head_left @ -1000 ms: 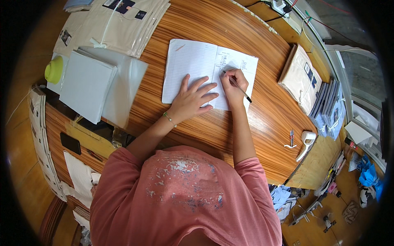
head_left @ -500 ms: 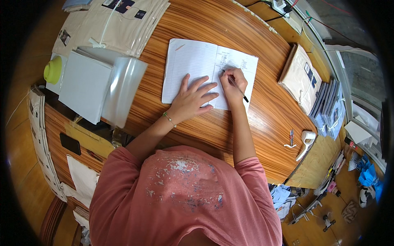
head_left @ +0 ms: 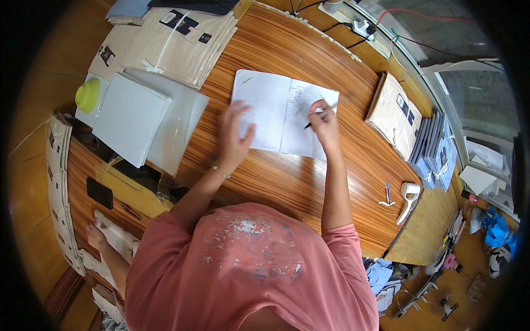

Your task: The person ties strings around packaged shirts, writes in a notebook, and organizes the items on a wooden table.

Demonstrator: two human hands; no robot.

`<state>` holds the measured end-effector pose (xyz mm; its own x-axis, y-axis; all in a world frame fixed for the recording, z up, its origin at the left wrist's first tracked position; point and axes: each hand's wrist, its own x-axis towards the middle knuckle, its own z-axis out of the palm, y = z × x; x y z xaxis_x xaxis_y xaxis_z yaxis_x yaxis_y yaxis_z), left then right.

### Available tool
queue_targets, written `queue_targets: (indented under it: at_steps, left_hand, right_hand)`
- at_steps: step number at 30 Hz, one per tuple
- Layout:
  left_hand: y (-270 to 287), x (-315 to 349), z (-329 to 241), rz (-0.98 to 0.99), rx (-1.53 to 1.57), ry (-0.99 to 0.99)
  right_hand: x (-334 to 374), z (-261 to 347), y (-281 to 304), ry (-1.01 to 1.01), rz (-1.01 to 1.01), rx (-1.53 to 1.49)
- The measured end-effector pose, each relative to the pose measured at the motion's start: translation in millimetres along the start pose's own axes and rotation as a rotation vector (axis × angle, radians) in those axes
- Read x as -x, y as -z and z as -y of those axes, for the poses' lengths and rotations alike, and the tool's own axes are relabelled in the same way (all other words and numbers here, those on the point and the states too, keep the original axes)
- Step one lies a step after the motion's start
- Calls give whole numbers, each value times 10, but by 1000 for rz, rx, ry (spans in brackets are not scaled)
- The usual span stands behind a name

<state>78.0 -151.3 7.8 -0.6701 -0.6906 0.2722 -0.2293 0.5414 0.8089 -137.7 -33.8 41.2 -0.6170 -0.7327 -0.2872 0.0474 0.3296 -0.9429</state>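
An open notebook lies on the wood-grain table, with lined pages and handwriting on its right-hand page. My right hand is closed round a dark pen, held over the right page. The pen's dark end points down and left, and I cannot tell whether it touches the paper. My left hand, somewhat blurred, is beside the notebook's left edge with its fingers apart and nothing in them.
Left are a white paper stack, bagged beige garments, a yellow-green round object and a phone. Another person's arm reaches in there. Right are bundled garments, small snips and a white handheld tool.
My left hand has lifted off the pages and moved left to the notebook's edge. My right hand has turned the pen and shifted right and down. Another person's arm has appeared at the left.
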Motion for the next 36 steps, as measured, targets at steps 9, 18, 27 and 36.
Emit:
queue_targets:
  at_steps: [9, 18, 27, 36]
  left_hand:
    - [355, -309, 109, 26, 531, 760]
    - [149, -841, -725, 429, 278, 508]
    - [-1257, -396, -529, 415, -445, -394]
    - [-487, -1131, 68, 913, -386, -591]
  right_hand:
    - [276, -196, -393, 10, 119, 623]
    - [419, -456, -302, 176, -164, 458]
    - [861, -962, 855, 202, -726, 129]
    - [880, -688, -54, 431, -487, 588]
